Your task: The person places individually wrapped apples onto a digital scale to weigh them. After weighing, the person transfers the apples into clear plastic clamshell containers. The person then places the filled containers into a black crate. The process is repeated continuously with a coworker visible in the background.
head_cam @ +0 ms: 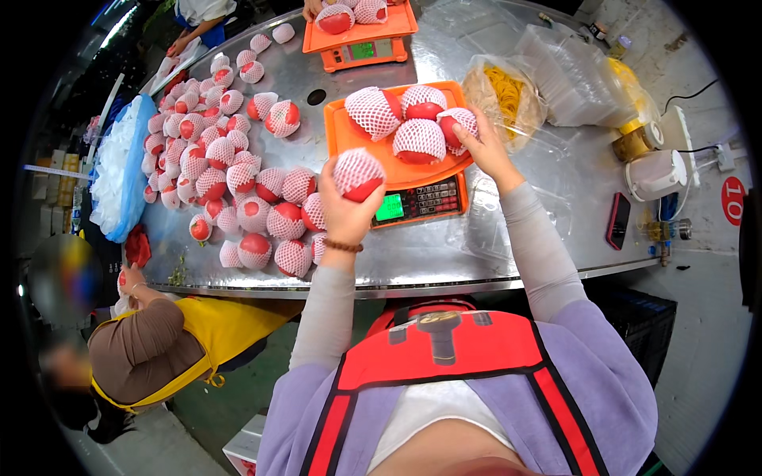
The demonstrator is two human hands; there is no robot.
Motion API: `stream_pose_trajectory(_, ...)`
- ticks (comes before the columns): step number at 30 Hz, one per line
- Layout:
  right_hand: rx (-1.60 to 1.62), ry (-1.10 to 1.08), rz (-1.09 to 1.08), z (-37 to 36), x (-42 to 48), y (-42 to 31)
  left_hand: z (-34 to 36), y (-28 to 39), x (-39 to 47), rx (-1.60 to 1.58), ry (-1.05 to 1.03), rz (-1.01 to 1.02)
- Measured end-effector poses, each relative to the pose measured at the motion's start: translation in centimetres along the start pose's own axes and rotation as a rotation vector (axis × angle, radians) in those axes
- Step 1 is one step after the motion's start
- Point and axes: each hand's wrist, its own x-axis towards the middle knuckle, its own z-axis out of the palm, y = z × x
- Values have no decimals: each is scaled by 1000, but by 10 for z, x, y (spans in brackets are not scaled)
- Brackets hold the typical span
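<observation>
My left hand (346, 202) grips a red tomato in a white foam net (359, 172), lifted in front of the near left corner of an orange weighing tray (348, 134). The tray belongs to a digital scale (419, 202) with a lit green display and a keypad. Three netted tomatoes (419, 140) rest on the tray. At its right side my right hand (489, 146) has its thumb and fingers around another netted tomato (458, 130). Left of the scale lies a large heap of netted tomatoes (208, 152) on the metal table (476, 262).
A second orange scale (360, 41) stands at the far side, with a person's hands beside it. On the right are a bag of yellow rubber bands (503, 95), stacked clear plastic boxes (571, 77) and a phone (619, 220). At left, a person in a yellow apron (220, 333) works beside a blue bag (128, 172).
</observation>
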Motion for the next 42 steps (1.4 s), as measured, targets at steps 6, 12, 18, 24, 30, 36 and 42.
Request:
stream_pose_trajectory(6,327,207,-10,-16,-3,10,-45,-12,-70,-162,65,-204)
stream_pose_trajectory(12,-429,-11,-485,-9,-22,-97,-57,-22,-119,-135,45,-261)
stream_pose_trajectory(18,-865,-155,-523,34,-20,-103,-18,-18,-25,191,49,206)
stream_pose_trajectory(24,-399,-4,-578,12,-38,-121,24,-25,27,407,7,125)
stream_pose_trajectory(30,1942,-1079,474,-23,-151,-102,-12,-42,-36,226,37,285)
stream_pose_trajectory(36,1712,-837,1108,2,-234,-76,-36,-82,-184,425,-359,98)
stream_pose_trajectory(42,1537,-848,1173,22,-221,-71,-24,-80,-191,629,-261,99)
